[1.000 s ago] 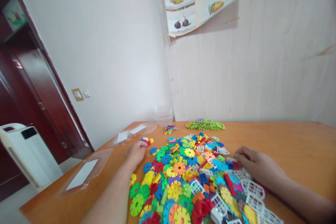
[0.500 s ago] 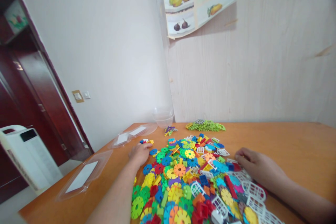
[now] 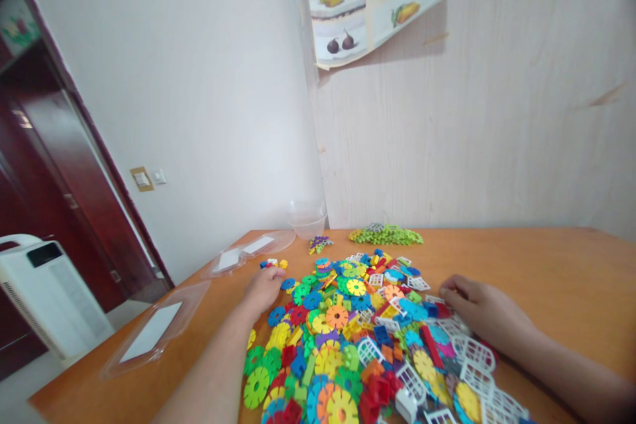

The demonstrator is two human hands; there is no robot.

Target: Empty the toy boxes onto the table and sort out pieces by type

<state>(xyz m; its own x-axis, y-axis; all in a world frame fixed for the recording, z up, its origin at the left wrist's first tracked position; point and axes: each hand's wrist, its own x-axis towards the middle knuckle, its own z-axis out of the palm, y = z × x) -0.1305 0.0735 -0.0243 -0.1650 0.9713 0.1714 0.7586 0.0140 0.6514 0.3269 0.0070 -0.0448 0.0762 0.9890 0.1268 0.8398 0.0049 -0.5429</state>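
My left hand point(image 3: 264, 288) rests on the table at the left edge of a heap of toy pieces, its fingers curled under and mostly out of sight. Just beyond it lies a small group of toy bricks point(image 3: 272, 264). On the heap's right side, my right hand point(image 3: 467, 299) is closed in a loose curl beside white lattice pieces point(image 3: 477, 352); whatever may be in it is hidden. Between both hands spreads the mixed heap, with slotted plastic discs point(image 3: 337, 317), coloured building bricks point(image 3: 380, 389) and a white arched window piece point(image 3: 369, 352).
Behind the heap are a pile of green pieces point(image 3: 390, 234), a small purple and yellow pile point(image 3: 319, 244) and a clear plastic bowl point(image 3: 307, 220). Clear lids with white labels point(image 3: 152, 331) lie along the left edge of the wooden table point(image 3: 546, 265). A wall stands behind.
The view has shifted slightly, so everything sits a little further left and higher. Both hands keep nearly the same places beside the heap.
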